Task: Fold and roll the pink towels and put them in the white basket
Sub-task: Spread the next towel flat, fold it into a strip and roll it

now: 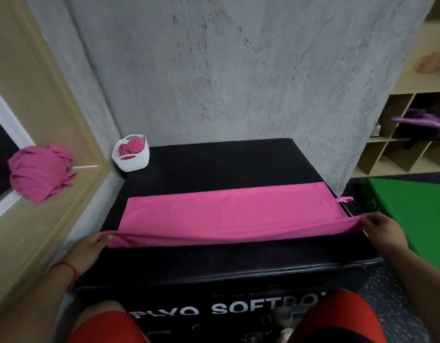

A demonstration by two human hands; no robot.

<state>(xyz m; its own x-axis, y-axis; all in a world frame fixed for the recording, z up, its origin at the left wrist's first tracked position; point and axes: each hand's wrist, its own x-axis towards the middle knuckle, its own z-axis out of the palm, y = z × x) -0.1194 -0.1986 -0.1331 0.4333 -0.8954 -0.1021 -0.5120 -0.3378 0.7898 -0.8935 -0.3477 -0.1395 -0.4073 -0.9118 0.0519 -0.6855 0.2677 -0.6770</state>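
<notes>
Grip: left hand (90,246) pinches the near-left corner of the towel (226,209); right hand (382,231) pinches the near-right corner. Both corners are raised just off the black box (214,164). The towel lies as a long strip across the box top. The cloth looks thin, light and limp, and sags mid-span, so it is probably best held taut by the corners. White basket (132,162) sits at the box's far-left corner.

Grey concrete wall (238,70) (rough), wooden cubby shelves (399,134) right.

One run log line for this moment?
fold | left hand pinches pink towel | right hand pinches it | white basket: rolled towel inside
</notes>
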